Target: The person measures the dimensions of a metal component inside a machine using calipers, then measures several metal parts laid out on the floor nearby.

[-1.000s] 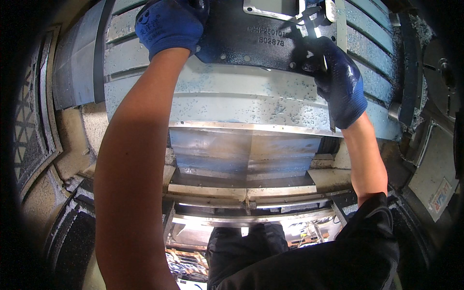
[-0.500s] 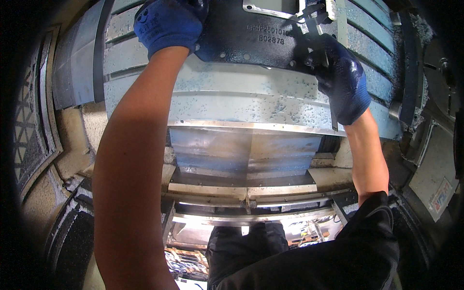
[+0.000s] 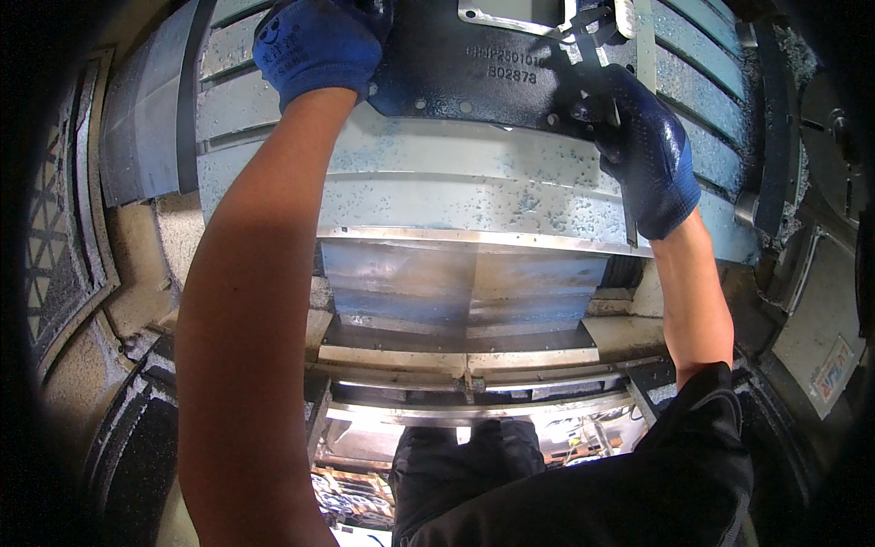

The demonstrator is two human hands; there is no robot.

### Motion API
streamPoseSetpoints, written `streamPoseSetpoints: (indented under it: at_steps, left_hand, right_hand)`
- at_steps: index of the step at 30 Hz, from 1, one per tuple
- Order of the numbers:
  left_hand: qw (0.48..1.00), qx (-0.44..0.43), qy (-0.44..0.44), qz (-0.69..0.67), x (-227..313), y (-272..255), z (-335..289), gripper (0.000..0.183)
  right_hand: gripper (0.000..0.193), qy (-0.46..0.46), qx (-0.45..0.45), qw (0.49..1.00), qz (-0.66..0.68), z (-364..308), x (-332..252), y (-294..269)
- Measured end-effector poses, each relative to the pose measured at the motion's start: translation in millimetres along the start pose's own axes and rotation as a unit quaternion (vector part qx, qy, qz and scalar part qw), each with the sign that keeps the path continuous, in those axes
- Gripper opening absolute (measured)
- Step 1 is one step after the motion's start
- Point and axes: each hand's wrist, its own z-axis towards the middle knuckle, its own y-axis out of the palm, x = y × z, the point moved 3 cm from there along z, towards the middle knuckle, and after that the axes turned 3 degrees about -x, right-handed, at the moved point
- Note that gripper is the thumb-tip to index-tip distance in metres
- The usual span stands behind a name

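Both hands gloved blue, up on dark metal plate point(image 3: 456, 77) | plate lies flat on slotted grey machine table point(image 3: 437, 196), long axis left-right, top cut off by frame | left hand point(image 3: 314, 46) rests on plate's left corner, grip hard to tell | right hand point(image 3: 643, 150) closed around thin metal tool point(image 3: 588, 27), tip indistinct

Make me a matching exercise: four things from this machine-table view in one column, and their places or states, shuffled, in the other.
Things:
1. left hand
2. right hand
3. dark metal plate
4. slotted machine table

Places or states:
A. grey, speckled with droplets
B. gloved, at the plate's right edge, gripping a thin metal tool
C. lies on the table, between both hands
D. gloved, resting on the plate's left end

Pairs: 1-D, 2-B, 3-C, 4-A
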Motion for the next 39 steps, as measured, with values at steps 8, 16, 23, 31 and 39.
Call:
streamPoseSetpoints:
  at_steps: [8,16,23,31,39]
  left_hand:
    - [1.0,-0.004,-0.003,-0.015,1,-2,0,0.036]
    - [1.0,0.0,0.002,-0.018,0,-2,-1,0.035]
    - [1.0,-0.007,0.001,-0.02,-1,-2,-1,0.034]
    - [0.999,-0.041,-0.003,0.008,-2,1,-9,0.039]
    - [0.997,-0.06,-0.042,0.027,1,2,-3,0.041]
  right_hand:
    - [0.061,-0.054,0.001,0.998,-0.013,4,10,-4]
    - [0.046,-0.173,0.024,0.982,-0.074,-7,1,-9]
    - [0.042,-0.143,-0.089,0.983,0.077,-48,-20,11]
    - [0.043,-0.444,-0.13,0.849,-0.255,-85,6,49]
    - [0.054,-0.46,-0.152,0.834,-0.262,-88,27,54]
